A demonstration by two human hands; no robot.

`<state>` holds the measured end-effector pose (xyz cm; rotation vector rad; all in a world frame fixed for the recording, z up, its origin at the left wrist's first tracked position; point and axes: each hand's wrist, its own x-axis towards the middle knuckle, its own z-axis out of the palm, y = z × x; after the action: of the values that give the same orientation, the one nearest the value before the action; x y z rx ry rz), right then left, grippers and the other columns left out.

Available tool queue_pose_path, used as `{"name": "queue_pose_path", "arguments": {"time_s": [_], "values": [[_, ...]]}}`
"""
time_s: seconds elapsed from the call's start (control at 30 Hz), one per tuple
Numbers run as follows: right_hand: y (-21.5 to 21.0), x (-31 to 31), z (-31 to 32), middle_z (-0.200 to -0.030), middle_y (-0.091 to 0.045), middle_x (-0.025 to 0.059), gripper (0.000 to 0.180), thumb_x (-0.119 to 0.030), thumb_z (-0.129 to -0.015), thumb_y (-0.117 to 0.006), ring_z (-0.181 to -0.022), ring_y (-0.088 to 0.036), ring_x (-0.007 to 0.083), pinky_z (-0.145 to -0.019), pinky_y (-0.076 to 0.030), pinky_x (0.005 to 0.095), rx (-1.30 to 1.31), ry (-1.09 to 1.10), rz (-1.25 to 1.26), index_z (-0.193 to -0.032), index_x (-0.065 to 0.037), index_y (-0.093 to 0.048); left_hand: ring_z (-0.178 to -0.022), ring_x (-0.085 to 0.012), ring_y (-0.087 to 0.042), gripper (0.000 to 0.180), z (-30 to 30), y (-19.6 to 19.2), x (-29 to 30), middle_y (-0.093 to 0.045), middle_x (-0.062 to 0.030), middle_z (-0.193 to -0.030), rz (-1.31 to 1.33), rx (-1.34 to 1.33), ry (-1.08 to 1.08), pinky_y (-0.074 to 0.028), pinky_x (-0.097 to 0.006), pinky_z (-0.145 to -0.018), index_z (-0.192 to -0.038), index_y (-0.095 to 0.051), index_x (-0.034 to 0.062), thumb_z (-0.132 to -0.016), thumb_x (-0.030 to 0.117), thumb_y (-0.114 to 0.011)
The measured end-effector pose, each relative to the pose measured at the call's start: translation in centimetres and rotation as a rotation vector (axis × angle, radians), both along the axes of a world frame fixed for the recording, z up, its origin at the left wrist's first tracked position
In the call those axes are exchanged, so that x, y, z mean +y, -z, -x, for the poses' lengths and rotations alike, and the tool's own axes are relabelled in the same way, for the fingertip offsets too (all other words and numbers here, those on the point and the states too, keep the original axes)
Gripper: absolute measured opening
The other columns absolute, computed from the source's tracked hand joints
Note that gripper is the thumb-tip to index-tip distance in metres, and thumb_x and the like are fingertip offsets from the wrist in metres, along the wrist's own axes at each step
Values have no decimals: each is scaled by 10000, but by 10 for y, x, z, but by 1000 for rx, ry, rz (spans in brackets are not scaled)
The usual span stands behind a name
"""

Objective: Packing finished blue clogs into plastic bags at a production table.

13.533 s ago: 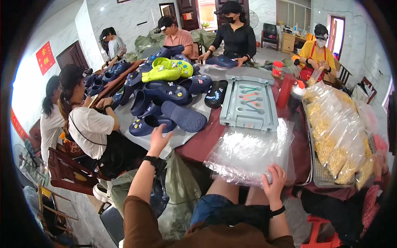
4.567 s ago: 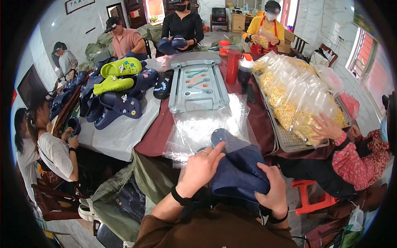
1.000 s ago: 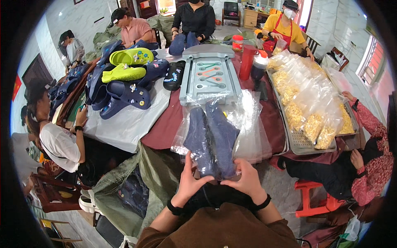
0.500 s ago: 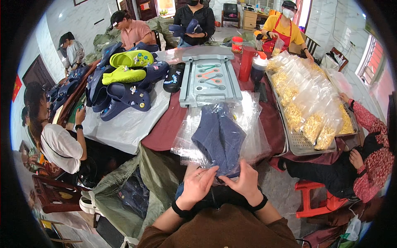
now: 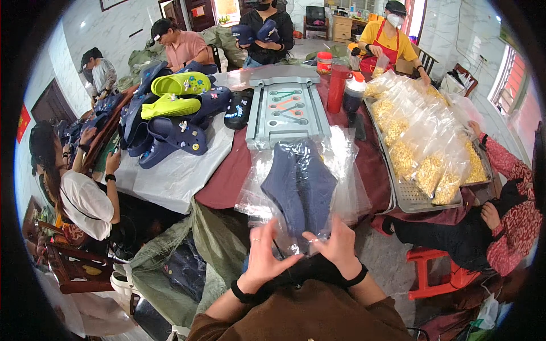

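A pair of navy clogs (image 5: 300,184) lies in a clear plastic bag (image 5: 330,227), with the bag's near end toward me. Beneath it, more clear plastic bags (image 5: 355,196) spread over the table edge. My left hand (image 5: 263,256) is beside the near left corner of the bag, thumb and fingers spread apart. At the near right corner, my right hand (image 5: 339,249) has its thumb over the plastic and its other fingers along the side, partly hidden. Just beyond the clogs is a grey plastic board (image 5: 287,85) with coloured links and round holes.
Loose navy clogs (image 5: 185,133) and lime-green clogs (image 5: 170,107) are piled at left. A metal tray (image 5: 418,202) on the right holds bags of small yellow pieces (image 5: 404,159). A red stool (image 5: 429,275), a green sack (image 5: 162,267) and several people surround the table.
My left hand has come off the bag's near edge and its fingers have spread. The bagged clogs have shifted slightly away from me and lie flatter.
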<state>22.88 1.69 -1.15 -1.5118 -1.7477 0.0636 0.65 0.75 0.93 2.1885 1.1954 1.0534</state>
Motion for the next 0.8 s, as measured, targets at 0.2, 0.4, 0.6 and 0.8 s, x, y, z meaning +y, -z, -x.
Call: {"name": "queue_pose_path", "arguments": {"time_s": [0.2, 0.4, 0.6, 0.8], "values": [[-8, -11, -8, -799, -611, 138, 581, -383, -791, -857, -726, -632, 306, -631, -492, 383, 261, -298, 83, -1130, -5, -574, -1222, -438, -553, 1169, -3, 32, 9, -507, -325, -1337, 322, -245, -139, -435, -462, -1071, -1533, -233, -84, -674, 280, -938], [-3, -11, -15, -737, -573, 100, 446, -325, -810, -843, -679, -593, 264, -611, -465, 364, 257, -233, 201, -1071, -38, -624, -993, -377, -684, 676, -11, 48, 23, -683, -232, -1052, 119, -56, -194, -532, -416, -851, -1298, -568, -52, -765, 226, -877], [0, -6, -8, -632, -542, 76, 403, -341, -812, -841, -550, -563, 246, -529, -444, 361, 192, -93, 134, -959, -49, -605, -801, -371, -676, 377, -14, 31, 27, -675, -167, -853, 65, -22, -294, -524, -428, -698, -996, -660, 19, -758, 230, -863], [-2, -8, -2, -627, -568, 67, 427, -391, -786, -856, -544, -586, 240, -515, -448, 366, 204, -78, 140, -912, -72, -603, -663, -307, -629, 326, -11, 19, 28, -628, -130, -756, 63, 9, -352, -484, -389, -595, -818, -590, 36, -756, 208, -859]]}}
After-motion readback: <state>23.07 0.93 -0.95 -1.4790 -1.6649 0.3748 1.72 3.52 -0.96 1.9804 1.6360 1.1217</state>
